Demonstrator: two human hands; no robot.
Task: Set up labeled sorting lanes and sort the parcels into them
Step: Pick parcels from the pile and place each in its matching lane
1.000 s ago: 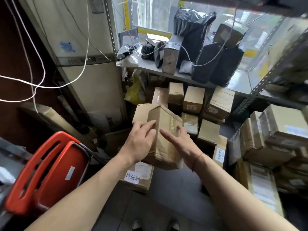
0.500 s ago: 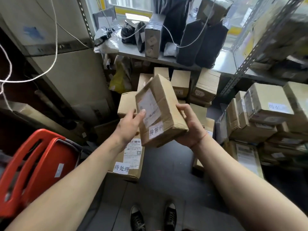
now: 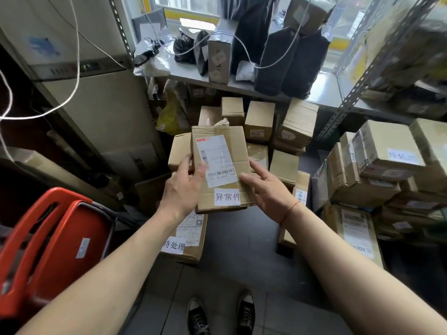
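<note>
I hold a brown cardboard parcel (image 3: 232, 143) in front of me, its top face turned up toward me. It carries a white shipping label and a white tag with handwritten characters near its lower edge. My left hand (image 3: 183, 187) grips its left edge, thumb lying on the shipping label. My right hand (image 3: 266, 189) holds the right edge, thumb on the top face. Below it on the floor lies a larger box (image 3: 188, 240) with its own handwritten tag. More tagged boxes (image 3: 387, 151) are stacked at the right.
Several small boxes (image 3: 260, 119) stand under a grey metal shelf (image 3: 324, 93) that carries black bags. A red plastic stool or crate (image 3: 53, 240) sits at lower left. White cables hang at left. My shoes (image 3: 222, 313) stand on the grey floor.
I have turned the parcel so its labelled face lies flat toward me, and both hands have shifted to its side edges. The view has tilted slightly downward.
</note>
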